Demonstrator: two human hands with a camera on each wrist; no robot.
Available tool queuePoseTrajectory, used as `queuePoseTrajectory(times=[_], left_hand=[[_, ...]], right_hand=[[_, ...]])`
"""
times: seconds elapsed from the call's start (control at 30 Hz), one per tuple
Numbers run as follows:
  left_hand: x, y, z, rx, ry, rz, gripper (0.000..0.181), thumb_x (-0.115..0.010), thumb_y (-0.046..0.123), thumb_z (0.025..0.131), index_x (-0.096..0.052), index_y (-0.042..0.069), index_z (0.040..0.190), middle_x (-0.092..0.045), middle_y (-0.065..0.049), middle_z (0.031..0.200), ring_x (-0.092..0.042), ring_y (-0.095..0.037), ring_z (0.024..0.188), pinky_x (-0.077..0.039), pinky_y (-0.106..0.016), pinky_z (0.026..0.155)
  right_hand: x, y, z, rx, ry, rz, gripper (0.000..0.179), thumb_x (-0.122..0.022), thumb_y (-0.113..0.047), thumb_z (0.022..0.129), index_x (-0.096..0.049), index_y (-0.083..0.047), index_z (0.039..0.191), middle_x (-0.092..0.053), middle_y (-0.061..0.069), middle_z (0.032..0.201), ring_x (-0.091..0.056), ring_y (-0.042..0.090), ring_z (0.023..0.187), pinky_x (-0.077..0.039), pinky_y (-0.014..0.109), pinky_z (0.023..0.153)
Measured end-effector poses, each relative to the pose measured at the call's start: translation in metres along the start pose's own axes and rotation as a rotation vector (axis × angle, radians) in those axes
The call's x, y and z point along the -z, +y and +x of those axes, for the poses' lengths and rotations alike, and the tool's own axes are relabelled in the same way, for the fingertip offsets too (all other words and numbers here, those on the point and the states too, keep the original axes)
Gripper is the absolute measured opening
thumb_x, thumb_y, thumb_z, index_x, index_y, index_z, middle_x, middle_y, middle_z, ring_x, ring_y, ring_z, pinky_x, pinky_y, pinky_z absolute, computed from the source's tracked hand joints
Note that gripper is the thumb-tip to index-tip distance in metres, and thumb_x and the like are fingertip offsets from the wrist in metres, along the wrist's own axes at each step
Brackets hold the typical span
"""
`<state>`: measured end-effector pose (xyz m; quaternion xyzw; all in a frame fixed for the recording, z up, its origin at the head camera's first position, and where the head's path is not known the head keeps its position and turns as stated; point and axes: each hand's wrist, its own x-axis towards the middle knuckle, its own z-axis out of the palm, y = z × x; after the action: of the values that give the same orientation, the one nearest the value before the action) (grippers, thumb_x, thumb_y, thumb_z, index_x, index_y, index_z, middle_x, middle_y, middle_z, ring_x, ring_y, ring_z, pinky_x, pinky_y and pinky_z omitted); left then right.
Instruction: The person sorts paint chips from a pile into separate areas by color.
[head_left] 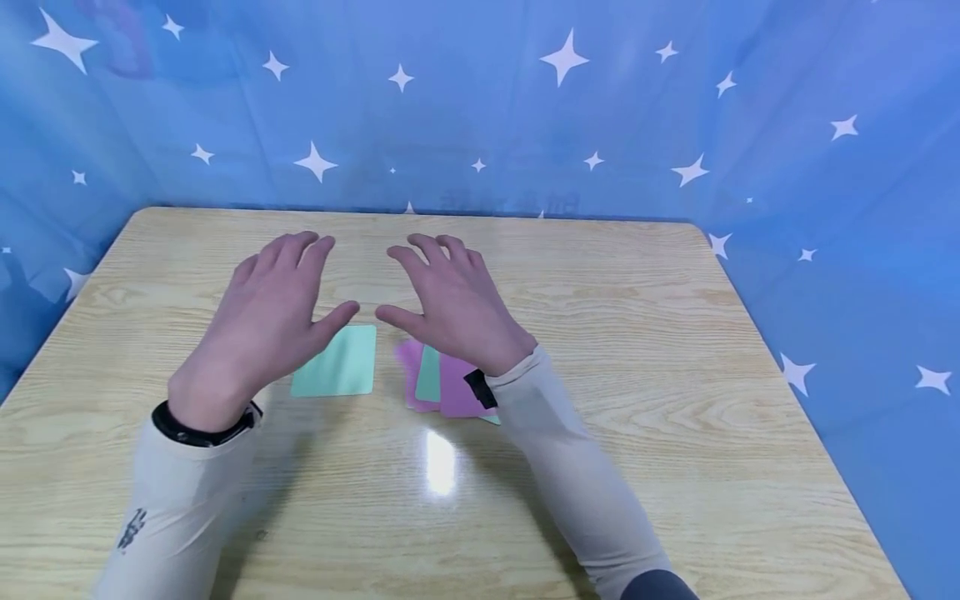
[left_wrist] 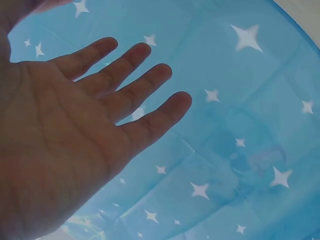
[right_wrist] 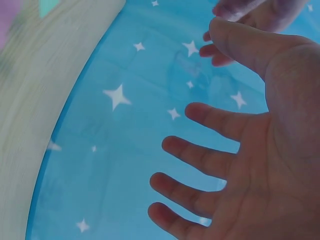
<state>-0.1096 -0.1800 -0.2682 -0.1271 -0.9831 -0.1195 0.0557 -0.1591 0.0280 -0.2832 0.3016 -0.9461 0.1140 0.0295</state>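
Both hands are raised over the table with fingers spread and nothing held. In the head view my left hand (head_left: pixel 266 308) is above and left of a green square card (head_left: pixel 348 362), overlapping its edge; the left wrist view shows the bare palm (left_wrist: pixel 60 145). My right hand (head_left: pixel 461 304) hovers over a small pile of cards, where a purple card (head_left: pixel 461 392) lies on top of a green card (head_left: pixel 428 379) and another purple card (head_left: pixel 411 358). The hand and wrist cover part of this pile. In the right wrist view the right palm (right_wrist: pixel 260 175) holds nothing.
The wooden table (head_left: pixel 637 375) has rounded far corners. A blue curtain (head_left: pixel 480 108) with white stars surrounds its back and sides. Light reflects off the tabletop in front of the card pile. Each wrist wears a dark band, the left one (head_left: pixel 202 433) plainly visible.
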Motion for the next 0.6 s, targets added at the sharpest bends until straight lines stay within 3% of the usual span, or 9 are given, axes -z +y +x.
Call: queuePoseTrajectory(times=[0.4, 0.6], left_hand=[[-0.004, 0.056, 0.034, -0.121, -0.01, -0.085, 0.071, -0.065, 0.038, 0.092, -0.037, 0.0, 0.145, -0.038, -0.022, 0.149, -0.032, -0.04, 0.14, -0.03, -0.063, 0.108], [-0.015, 0.073, 0.04, -0.162, -0.062, -0.055, 0.075, -0.066, 0.043, 0.091, -0.036, 0.002, 0.146, -0.037, -0.019, 0.15, -0.03, -0.038, 0.142, -0.031, -0.058, 0.111]], right_hand=[[0.009, 0.047, -0.037, -0.049, 0.01, -0.015, 0.069, -0.059, -0.056, 0.091, -0.043, -0.018, 0.146, -0.039, 0.009, 0.15, -0.036, 0.036, 0.137, -0.032, 0.055, 0.108], [0.02, 0.065, -0.052, -0.072, 0.014, -0.036, 0.071, -0.06, -0.057, 0.09, -0.042, -0.018, 0.146, -0.038, 0.008, 0.152, -0.035, 0.035, 0.138, -0.031, 0.056, 0.109]])
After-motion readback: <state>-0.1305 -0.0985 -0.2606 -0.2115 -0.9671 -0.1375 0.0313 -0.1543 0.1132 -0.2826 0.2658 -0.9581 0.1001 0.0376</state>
